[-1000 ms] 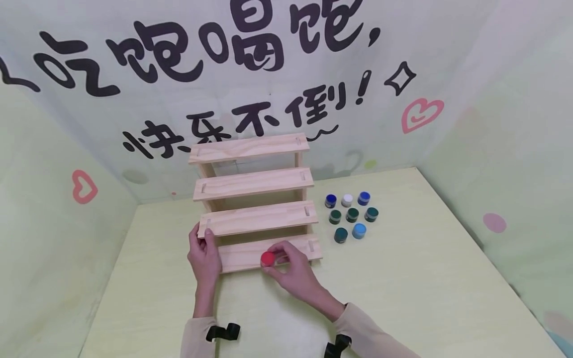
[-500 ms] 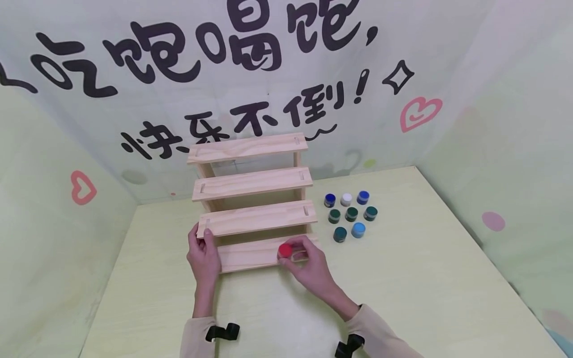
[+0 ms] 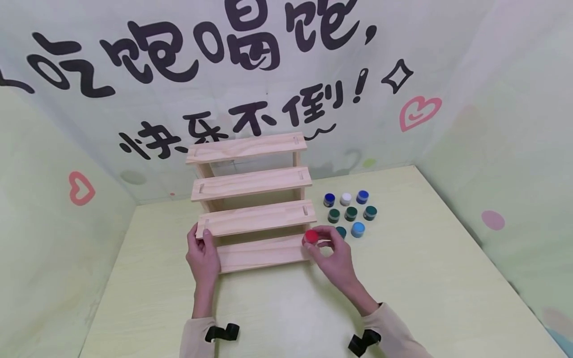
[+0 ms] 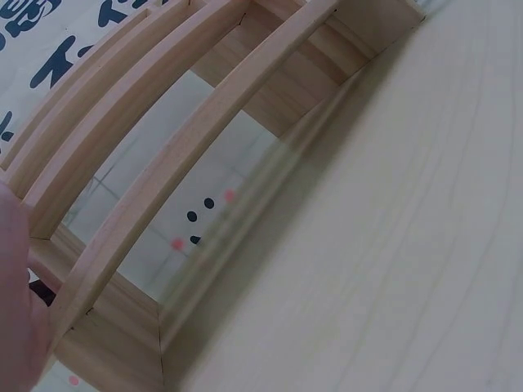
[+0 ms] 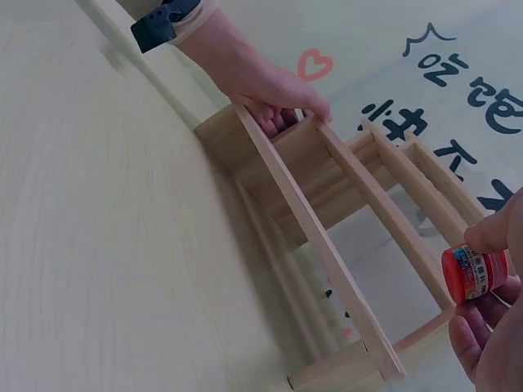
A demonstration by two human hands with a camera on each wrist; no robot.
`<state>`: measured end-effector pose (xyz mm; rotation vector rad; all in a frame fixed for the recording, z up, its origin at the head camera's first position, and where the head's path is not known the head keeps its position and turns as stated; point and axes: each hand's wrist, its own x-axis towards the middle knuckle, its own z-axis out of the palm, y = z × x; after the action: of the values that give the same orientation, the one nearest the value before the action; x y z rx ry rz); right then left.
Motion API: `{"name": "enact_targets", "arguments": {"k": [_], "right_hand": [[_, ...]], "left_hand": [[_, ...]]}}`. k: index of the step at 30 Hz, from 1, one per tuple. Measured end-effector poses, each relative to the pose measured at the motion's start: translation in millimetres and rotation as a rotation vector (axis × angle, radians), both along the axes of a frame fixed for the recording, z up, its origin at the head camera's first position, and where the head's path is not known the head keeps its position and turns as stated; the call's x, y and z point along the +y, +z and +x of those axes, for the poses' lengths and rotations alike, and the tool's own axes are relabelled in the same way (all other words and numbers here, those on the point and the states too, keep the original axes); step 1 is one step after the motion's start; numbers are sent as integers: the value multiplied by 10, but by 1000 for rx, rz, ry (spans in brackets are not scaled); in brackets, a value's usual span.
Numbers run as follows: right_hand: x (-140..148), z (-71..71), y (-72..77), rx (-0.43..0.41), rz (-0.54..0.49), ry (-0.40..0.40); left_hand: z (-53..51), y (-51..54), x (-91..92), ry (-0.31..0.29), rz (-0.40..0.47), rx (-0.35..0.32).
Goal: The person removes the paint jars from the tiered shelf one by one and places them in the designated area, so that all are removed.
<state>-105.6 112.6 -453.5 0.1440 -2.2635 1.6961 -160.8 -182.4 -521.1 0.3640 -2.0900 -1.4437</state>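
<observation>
A four-tier stepped wooden rack [image 3: 250, 221] of pale boards stands on the table. At its left end my left hand [image 3: 203, 258] grips the lower part, thumb on the second board from the bottom. In the right wrist view the fingers of that left hand [image 5: 265, 90] curl in between the two lowest boards. My right hand [image 3: 335, 258] pinches a small red-lidded paint jar [image 3: 311, 236] between thumb and fingers, near the right end of the lowest board. The red jar [image 5: 476, 273] shows a printed label in the right wrist view.
Right of the rack stand several small jars in rows: blue [image 3: 329, 200], white [image 3: 345, 199], green [image 3: 351, 214] and light blue [image 3: 357, 229]. A dark teal jar [image 3: 341, 232] is partly hidden by my right hand. A printed backdrop [image 3: 268, 79] rises behind the table.
My right hand has carried the red jar rightward and slightly back along the lowest board to its right end. My left hand has stayed on the rack.
</observation>
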Motion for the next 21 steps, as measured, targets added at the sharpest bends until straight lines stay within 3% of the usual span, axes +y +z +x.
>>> {"name": "enact_targets", "arguments": {"k": [13, 21], "right_hand": [[353, -32, 18, 88, -26, -95], [609, -92, 24, 78, -74, -170]], "left_hand": [[7, 7, -6, -6, 0, 6], [4, -3, -8, -12, 0, 13]]}}
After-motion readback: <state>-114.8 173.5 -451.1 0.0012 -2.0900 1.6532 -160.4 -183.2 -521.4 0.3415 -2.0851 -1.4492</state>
